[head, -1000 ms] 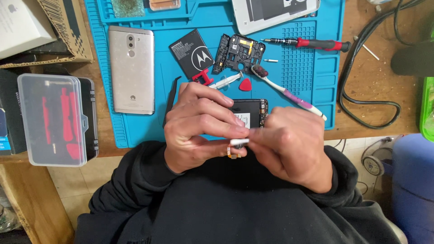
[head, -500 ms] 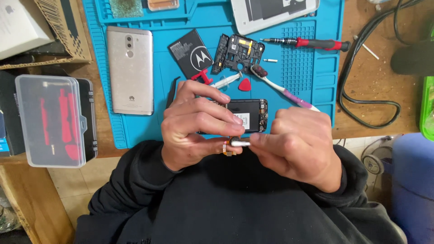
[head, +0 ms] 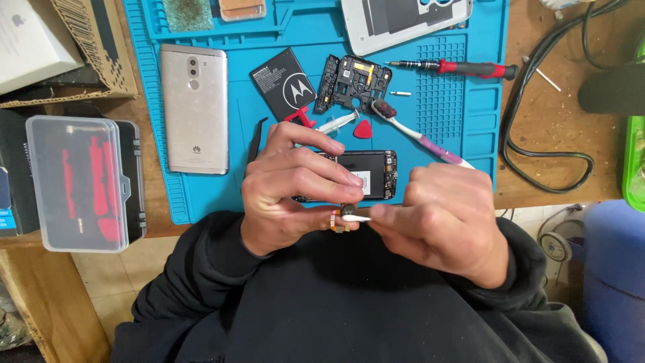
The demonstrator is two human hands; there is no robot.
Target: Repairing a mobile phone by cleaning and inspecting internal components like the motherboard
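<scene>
Close in, both hands meet just above the dark sweater: the left hand (head: 289, 195) has its grip pinched on a small dark part (head: 347, 211) with an orange tab, held between thumb and fingertips, and the right hand (head: 440, 225) has its grip clamped on a thin white stick (head: 361, 218) whose tip now touches that part. A moment ago the stick sat a little lower and the hands were more bunched together; now they have spread slightly and the tip sits squarely on the part, so the dabbing looks well under way. Just behind the fingers, the opened phone (head: 366, 173) lies flat on the blue mat (head: 222, 195). Further out lie a red pick (head: 363, 130), a toothbrush (head: 420, 138), a black battery (head: 283, 83) and a black frame piece (head: 356, 82). To the left rests a silver phone (head: 193, 107), face down; farther still, a red-handled screwdriver (head: 463, 67). On the tabletop (head: 551, 121), a clear plastic case (head: 77, 181) sits far left.
</scene>
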